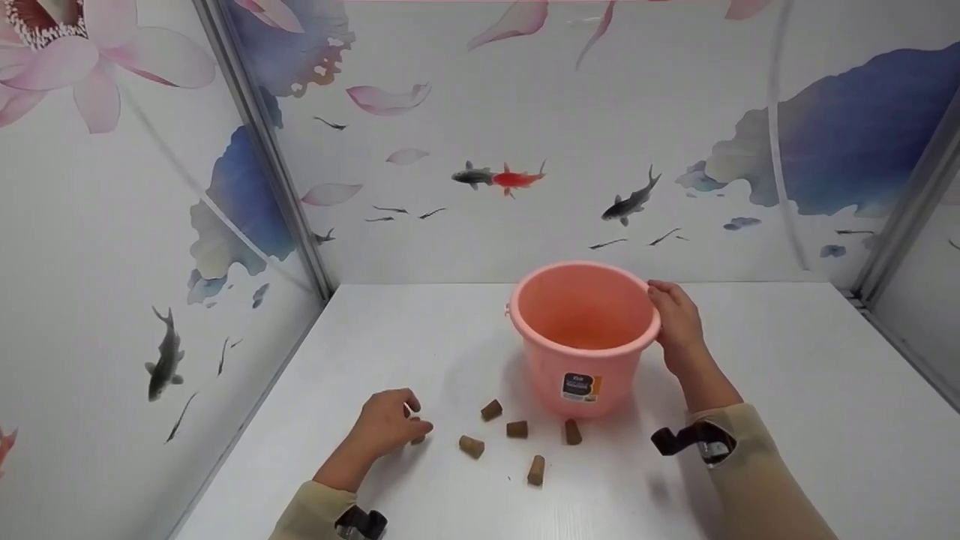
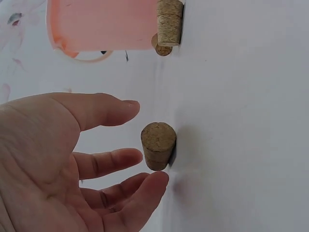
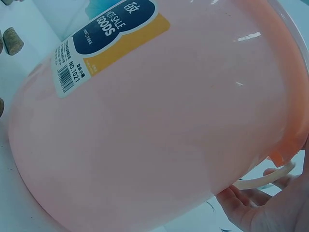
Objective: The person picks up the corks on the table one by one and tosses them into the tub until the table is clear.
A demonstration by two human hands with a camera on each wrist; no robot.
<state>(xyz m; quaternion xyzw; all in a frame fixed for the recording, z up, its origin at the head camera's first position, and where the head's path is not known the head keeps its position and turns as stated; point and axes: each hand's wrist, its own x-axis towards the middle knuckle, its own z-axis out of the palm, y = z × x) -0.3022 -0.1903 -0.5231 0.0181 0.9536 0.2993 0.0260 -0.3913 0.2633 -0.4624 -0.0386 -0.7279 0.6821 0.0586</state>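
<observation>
A pink plastic bucket (image 1: 581, 382) with a sticker on its side stands upright on the white table. My right hand (image 1: 679, 326) grips its rim at the right; in the right wrist view, the fingers (image 3: 236, 205) reach behind a pale handle (image 3: 263, 181). My left hand (image 1: 390, 424) is low over the table, left of the bucket. Between its thumb and fingers stands a tapered cork stopper (image 2: 158, 140), with a gap to the thumb (image 2: 116, 110). Several more cork stoppers, one of them a cork (image 1: 472, 447) nearest the left hand, lie in front of the bucket.
White panels printed with fish and petals (image 1: 405, 247) enclose the table (image 1: 795, 375) at the back and both sides. Metal posts (image 1: 262, 150) stand in the rear corners. Each wrist carries a black strapped device (image 1: 694, 435).
</observation>
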